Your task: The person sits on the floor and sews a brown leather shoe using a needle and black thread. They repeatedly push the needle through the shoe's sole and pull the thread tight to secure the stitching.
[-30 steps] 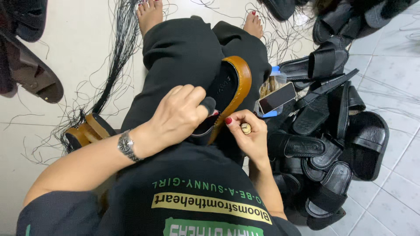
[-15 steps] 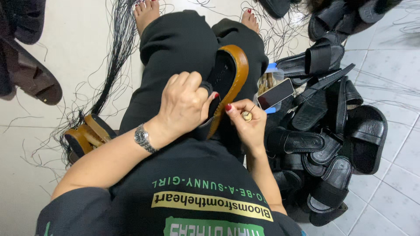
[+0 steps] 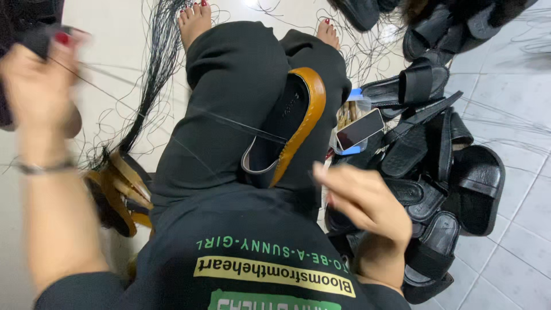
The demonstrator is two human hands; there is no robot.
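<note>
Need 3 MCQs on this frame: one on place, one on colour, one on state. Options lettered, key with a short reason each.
1. Where does the tan-edged sandal sole lie?
A. on the person's lap
B. on the floor tiles
C. on the heap of black sandals

2. What colour is the thread pulled from the sole?
A. white
B. black
C. red

3. What state is the left hand in?
A. flat on the sole
B. raised to the side, pulling thread taut
C. resting on the phone

Key: 1 A, the sole rests on the black trousers. 2 B, a dark strand runs from the sole toward the raised hand. 3 B, the hand is up at the frame's left, blurred, with the strand stretched; the right hand hangs open near the sole.
</note>
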